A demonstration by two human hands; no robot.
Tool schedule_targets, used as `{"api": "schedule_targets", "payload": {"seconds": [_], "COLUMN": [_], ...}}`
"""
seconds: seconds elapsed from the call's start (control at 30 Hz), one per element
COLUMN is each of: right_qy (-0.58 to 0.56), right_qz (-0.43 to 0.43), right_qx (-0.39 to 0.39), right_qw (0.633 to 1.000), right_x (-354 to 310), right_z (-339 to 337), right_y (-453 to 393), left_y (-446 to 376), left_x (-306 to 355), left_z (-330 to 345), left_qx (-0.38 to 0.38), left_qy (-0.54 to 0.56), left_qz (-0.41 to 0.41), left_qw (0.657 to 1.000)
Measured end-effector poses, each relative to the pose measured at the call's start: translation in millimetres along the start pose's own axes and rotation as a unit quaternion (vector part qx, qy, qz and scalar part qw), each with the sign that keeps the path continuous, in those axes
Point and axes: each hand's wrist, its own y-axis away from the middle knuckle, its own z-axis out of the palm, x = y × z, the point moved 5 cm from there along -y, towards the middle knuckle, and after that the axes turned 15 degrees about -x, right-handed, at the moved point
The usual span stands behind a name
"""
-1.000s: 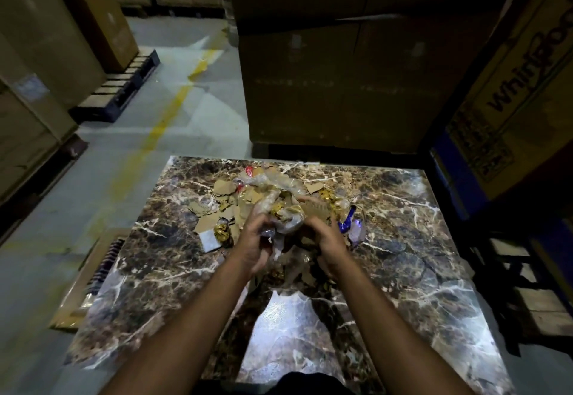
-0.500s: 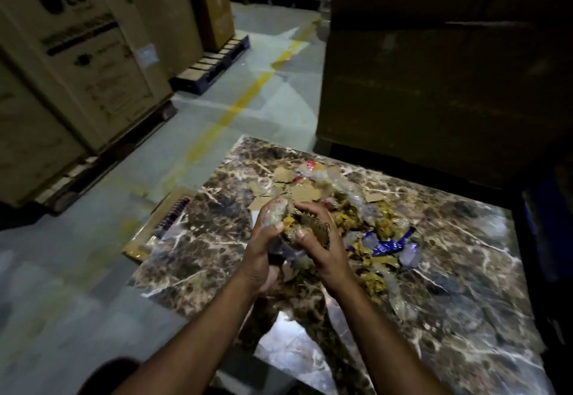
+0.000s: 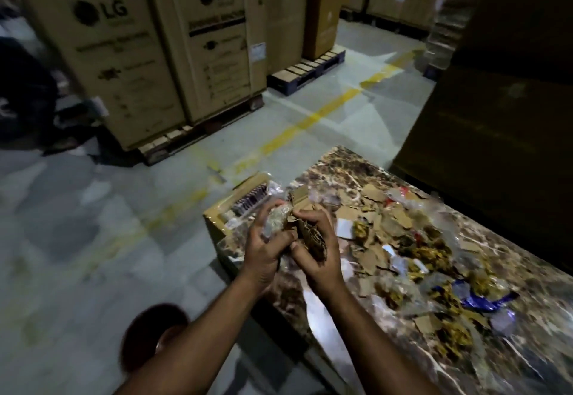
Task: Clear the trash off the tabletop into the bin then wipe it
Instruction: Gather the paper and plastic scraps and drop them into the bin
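Note:
Both my hands hold a bunch of trash above the left edge of the marble tabletop (image 3: pixel 347 168). My left hand (image 3: pixel 263 247) grips crumpled clear plastic (image 3: pixel 276 219). Pieces of torn cardboard (image 3: pixel 311 238) are gripped in my right hand (image 3: pixel 321 252). A heap of trash (image 3: pixel 418 249) still lies on the tabletop: cardboard scraps, clear plastic, gold wrappers and a blue wrapper (image 3: pixel 477 300). An open cardboard box (image 3: pixel 217 224) stands on the floor against the table's left side, just beyond my hands, with dark items and plastic inside.
Tall LG cartons (image 3: pixel 198 44) on pallets line the far side of a grey floor with a yellow line (image 3: pixel 297 127). A big dark carton (image 3: pixel 496 115) stands behind the table. A person's dark shape (image 3: pixel 24 90) is at the far left.
My hands have lifted the bunch of trash off the heap and carried it left, to the table's left edge near the box. My view has swung left.

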Motion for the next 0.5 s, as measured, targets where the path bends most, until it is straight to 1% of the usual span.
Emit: {"api": "schedule_targets", "payload": {"seconds": [0.07,0.17,0.23,0.37,0.5], "right_qy": [-0.044,-0.083,-0.084,-0.089,-0.088], "right_qz": [0.012,0.027,0.036,0.08,0.121], "right_qx": [-0.028,-0.055,-0.083,-0.159,-0.216], "right_qw": [0.999,0.995,0.992,0.98,0.965], "right_x": [-1,-6,0,23,44], "right_z": [46,113,165,266,348], "right_y": [-13,-26,-32,-41,-49], "left_y": [16,44,67,111,149], "left_x": [14,31,43,52,48], "left_z": [-42,-100,-147,-241,-319], "left_qx": [0.035,0.065,0.098,0.184,0.252], "left_qy": [-0.004,0.004,0.01,0.011,0.004], "left_qz": [0.008,0.009,0.012,0.001,-0.026], "left_qw": [0.999,0.998,0.995,0.983,0.967]}}
